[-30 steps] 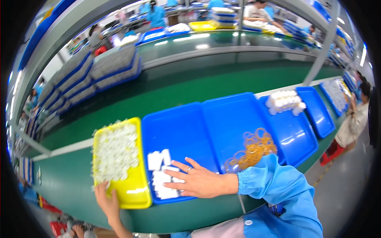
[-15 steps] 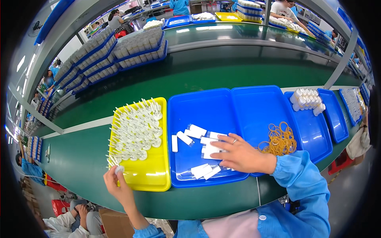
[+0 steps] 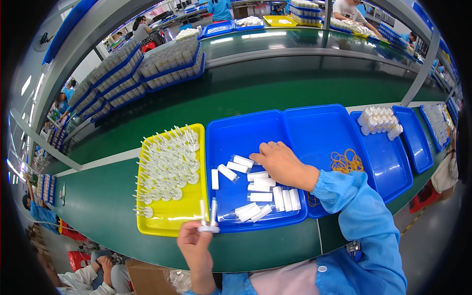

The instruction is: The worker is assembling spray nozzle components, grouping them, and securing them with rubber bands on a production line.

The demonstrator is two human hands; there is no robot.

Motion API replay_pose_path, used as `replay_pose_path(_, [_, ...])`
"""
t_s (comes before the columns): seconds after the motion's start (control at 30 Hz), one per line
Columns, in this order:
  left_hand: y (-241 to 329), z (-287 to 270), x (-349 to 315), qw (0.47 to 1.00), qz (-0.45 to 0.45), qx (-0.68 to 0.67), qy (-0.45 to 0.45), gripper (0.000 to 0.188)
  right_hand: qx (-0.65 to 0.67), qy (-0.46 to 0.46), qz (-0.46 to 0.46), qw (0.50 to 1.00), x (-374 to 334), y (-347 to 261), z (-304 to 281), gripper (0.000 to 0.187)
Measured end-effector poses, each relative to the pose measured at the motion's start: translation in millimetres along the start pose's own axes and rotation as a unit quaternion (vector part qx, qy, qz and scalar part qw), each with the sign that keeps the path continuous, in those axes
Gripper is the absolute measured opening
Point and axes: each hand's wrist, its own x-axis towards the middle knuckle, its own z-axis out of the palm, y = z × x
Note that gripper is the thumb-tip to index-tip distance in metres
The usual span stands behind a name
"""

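Left hand (image 3: 195,243) farther right over green workshop table (image 3: 101,201)

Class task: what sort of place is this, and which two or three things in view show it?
Probably a factory assembly floor: stacked trays hold rows of look-alike parts, a yellow tray holds many matching pieces, and a person in blue appears in the background.

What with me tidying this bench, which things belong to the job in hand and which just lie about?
Apparently the job's:
white stemmed piece, in the left hand
white tubes, by the right hand
blue tray under them
yellow tray

Probably lying about:
cardboard box
thin tool, far left
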Motion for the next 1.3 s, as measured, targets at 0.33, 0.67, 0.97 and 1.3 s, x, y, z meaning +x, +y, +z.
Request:
replay_pose_path(0.33, [-13.7, 38.9, -29.4, 0.983, -0.039, 0.058, -0.172, 0.016, 0.747, -0.065, 0.201, 0.63, -32.7, -37.0, -64.9, 0.026])
replay_pose_path(0.67, [-6.7, 49.0, -26.6, 0.981, -0.055, 0.05, -0.177, 0.013, 0.737, -0.078, 0.176, 0.647, -36.2, -35.3, -67.9, 0.03])
replay_pose_path(0.97, [9.0, 51.0, -15.6, 0.944, 0.009, 0.18, -0.278, 0.011, 0.641, -0.114, 0.121, 0.75, -46.1, -29.3, -82.6, 0.022])
replay_pose_path(1.3, [-6.2, 53.7, -25.3, 0.961, 0.045, 0.201, -0.183, 0.024, 0.65, -0.084, 0.099, 0.749, -67.0, -56.5, -69.9, 0.023])
